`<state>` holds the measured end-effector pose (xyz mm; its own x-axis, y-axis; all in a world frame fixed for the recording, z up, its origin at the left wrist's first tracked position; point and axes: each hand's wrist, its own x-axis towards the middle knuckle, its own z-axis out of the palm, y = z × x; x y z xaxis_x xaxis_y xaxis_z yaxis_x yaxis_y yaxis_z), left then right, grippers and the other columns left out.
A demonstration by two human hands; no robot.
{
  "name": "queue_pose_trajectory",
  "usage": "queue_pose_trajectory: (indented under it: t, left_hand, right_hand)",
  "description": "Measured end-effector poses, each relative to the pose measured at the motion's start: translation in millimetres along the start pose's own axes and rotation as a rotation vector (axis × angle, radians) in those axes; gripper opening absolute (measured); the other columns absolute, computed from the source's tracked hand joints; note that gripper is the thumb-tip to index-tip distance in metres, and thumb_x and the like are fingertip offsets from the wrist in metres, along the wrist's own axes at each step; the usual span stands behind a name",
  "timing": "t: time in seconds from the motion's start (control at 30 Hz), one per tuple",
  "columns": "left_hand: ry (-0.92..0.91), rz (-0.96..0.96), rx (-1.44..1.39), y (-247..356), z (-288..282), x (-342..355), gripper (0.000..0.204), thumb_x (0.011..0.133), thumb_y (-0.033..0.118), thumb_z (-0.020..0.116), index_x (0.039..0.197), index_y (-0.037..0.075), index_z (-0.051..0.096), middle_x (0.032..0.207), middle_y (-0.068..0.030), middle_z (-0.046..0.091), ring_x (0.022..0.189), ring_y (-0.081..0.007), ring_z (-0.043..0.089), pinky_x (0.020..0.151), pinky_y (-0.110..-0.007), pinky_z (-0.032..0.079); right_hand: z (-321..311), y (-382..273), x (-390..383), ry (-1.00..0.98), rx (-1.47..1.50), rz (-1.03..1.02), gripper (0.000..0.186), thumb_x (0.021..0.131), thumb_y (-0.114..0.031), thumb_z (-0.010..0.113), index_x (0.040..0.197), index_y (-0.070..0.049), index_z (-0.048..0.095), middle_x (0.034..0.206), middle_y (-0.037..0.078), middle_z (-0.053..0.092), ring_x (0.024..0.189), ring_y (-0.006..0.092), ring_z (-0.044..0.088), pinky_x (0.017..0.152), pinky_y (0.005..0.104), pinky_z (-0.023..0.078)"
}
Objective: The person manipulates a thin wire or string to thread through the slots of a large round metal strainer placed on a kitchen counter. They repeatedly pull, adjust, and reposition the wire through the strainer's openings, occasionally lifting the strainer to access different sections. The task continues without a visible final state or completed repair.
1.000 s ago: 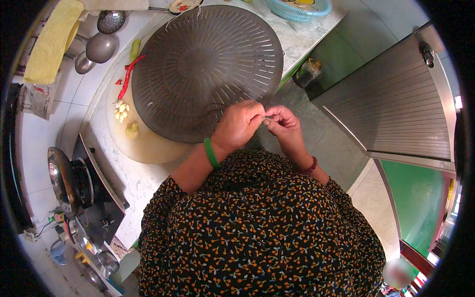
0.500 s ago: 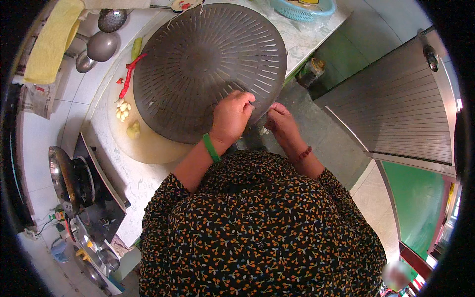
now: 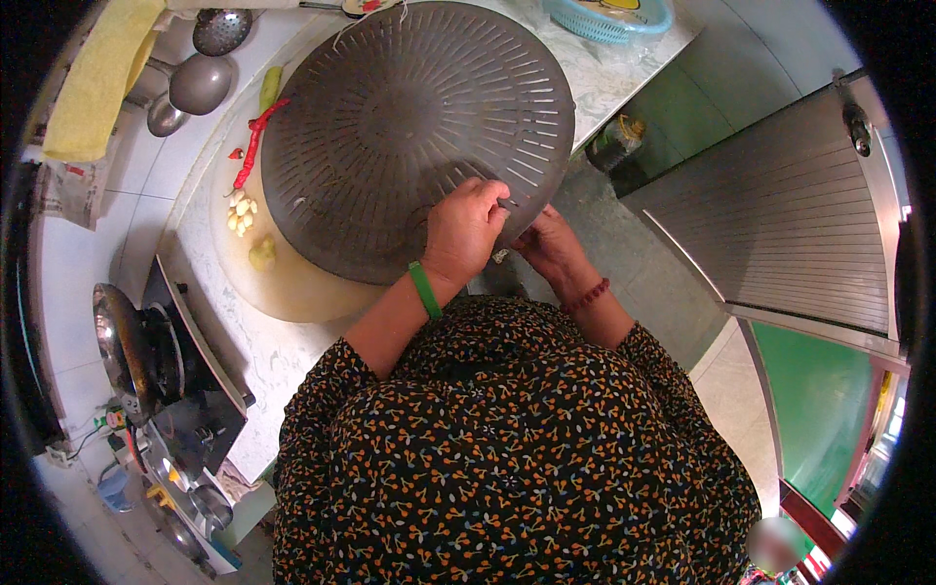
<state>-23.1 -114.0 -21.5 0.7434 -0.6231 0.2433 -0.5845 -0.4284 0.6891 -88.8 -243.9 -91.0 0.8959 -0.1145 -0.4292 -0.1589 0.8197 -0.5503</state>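
Note:
A large round dark grey slotted disc point(image 3: 390, 185) lies over a pale round board on the counter in front of me. Above its near right part, my left hand point(image 3: 466, 232) is closed, thumb and fingers pinching a small dark thin piece that I cannot make out. My right hand point(image 3: 554, 246) is at the disc's near right rim, fingers curled and their tips partly hidden beneath the edge. What it holds there, if anything, is hidden.
Left of the disc lie red chilies point(image 3: 251, 146), a green pepper point(image 3: 271, 88), peeled garlic cloves point(image 3: 241, 213) and a piece of ginger point(image 3: 261, 253) on the board point(image 3: 302, 297). A stove with a pan point(image 3: 119, 341) stands left. Ladles point(image 3: 201, 84) hang on the wall; a blue basket point(image 3: 604, 24) sits far right.
My right hand has moved left and in to the disc's rim, its fingertips slipping partly under the edge. My left hand has shifted slightly right, still pinching.

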Motion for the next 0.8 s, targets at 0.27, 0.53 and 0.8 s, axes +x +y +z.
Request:
queue_pose_trajectory:
  t: [0.27, 0.53, 0.8]
  left_hand:
    - [0.042, 0.068, 0.083, 6.7, 1.3, 2.9, 0.011, 0.073, 0.009, 0.060, 0.083, 0.006, 0.055, 0.079, -0.0105, 0.056, 0.071, -0.0328, 0.057, 0.060, -0.042, 0.046]
    - [0.010, 0.123, 0.166, 6.0, 4.0, 12.1, 0.006, 0.074, 0.009, 0.059, 0.077, 0.007, 0.053, 0.075, -0.0117, 0.054, 0.069, -0.0347, 0.055, 0.058, -0.044, 0.044]
    - [-0.027, 0.091, -0.212, -8.6, -1.5, 14.9, 0.003, 0.078, 0.001, 0.054, 0.078, 0.003, 0.052, 0.077, -0.0099, 0.058, 0.059, -0.0225, 0.056, 0.053, -0.033, 0.044]
  right_hand:
    - [6.8, -2.8, 0.5, -0.079, 0.018, -0.007, 0.018, 0.083, -0.009, 0.060, 0.101, -0.010, 0.060, 0.096, 0.001, 0.063, 0.079, 0.0144, 0.061, 0.067, 0.0282, 0.051]
    - [-1.0, 0.6, 6.5, -0.057, 0.007, -0.001, 0.018, 0.083, -0.009, 0.060, 0.101, -0.010, 0.060, 0.094, 0.000, 0.063, 0.078, 0.0139, 0.061, 0.064, 0.0267, 0.050]
    - [-11.5, -8.7, -7.9, -0.066, -0.148, -0.001, 0.017, 0.083, -0.008, 0.055, 0.100, -0.009, 0.059, 0.089, 0.002, 0.062, 0.079, 0.0146, 0.060, 0.064, 0.0263, 0.049]
